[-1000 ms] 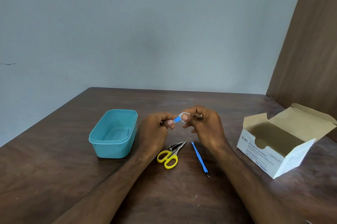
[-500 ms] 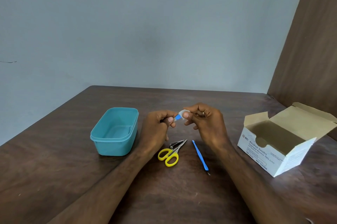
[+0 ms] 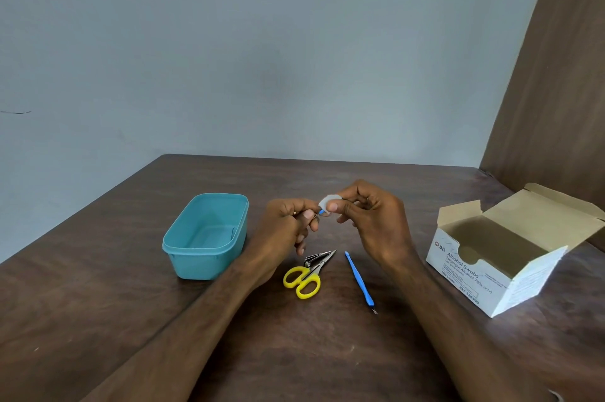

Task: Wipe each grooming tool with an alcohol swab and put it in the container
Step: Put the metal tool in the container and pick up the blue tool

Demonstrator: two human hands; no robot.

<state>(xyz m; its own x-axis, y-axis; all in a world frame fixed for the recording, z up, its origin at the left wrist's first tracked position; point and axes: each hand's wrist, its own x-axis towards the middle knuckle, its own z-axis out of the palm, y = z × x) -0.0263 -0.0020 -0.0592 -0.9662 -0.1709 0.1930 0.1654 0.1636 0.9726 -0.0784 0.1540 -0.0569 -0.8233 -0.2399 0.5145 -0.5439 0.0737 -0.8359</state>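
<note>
We hold a thin blue-handled tool [image 3: 321, 212] at the centre of the frame: our left hand [image 3: 288, 224] pinches its metal end, and our right hand [image 3: 370, 221] pinches the white swab [image 3: 327, 201] folded round the handle. The teal container [image 3: 204, 234] sits at centre left and looks empty. The yellow scissors [image 3: 302, 280], nail clipper [image 3: 316, 259] and blue stick tool [image 3: 359, 280] lie below our hands, unwiped by our reckoning. The swab box [image 3: 491, 257] stands open at right. With so slim a tool, we judge the swab could slide off, or the tool could slip and fall among the unwiped ones
</note>
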